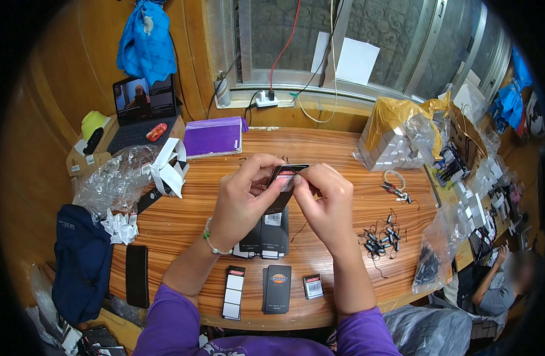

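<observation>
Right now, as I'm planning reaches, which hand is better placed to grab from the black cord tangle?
Probably the right hand: the black cord tangle lies to its right, farther from the left hand.

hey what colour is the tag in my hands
The tag is mostly black with a red patch near its top, seen in the head view.

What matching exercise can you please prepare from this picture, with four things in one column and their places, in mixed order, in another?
1. Raised dark tag
2. Tangled black cords
3. Purple folder
4. Blue fabric

A. On the right part of the table
B. Hanging at the upper left
C. Between the left hand and right hand
D. Beside the laptop

Pairs: 1-C; 2-A; 3-D; 4-B
</observation>
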The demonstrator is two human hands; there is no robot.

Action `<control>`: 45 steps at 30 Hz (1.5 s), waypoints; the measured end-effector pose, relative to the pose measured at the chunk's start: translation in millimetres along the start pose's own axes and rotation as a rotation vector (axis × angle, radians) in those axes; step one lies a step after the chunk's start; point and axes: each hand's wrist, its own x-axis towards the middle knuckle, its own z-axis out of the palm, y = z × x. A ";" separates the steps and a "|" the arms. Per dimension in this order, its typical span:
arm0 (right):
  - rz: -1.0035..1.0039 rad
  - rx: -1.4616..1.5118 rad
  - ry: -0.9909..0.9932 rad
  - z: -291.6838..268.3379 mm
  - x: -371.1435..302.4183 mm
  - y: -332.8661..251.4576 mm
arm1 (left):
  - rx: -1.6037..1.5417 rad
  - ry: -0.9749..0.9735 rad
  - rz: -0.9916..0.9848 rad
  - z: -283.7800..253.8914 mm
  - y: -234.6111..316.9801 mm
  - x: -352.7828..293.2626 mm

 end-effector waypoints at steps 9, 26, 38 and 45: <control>0.177 0.202 -0.035 -1.6 0.0 1.4 | 0.022 0.013 0.089 3.1 -3.2 0.2; -0.084 0.069 0.054 4.6 -1.3 9.6 | 0.153 0.045 0.093 3.4 6.1 0.1; 0.408 0.802 -0.084 12.4 -4.7 12.5 | 0.152 0.102 0.181 4.7 4.5 0.9; 0.122 0.276 0.075 -3.1 4.1 16.8 | -0.016 0.030 0.058 -4.1 5.5 -0.7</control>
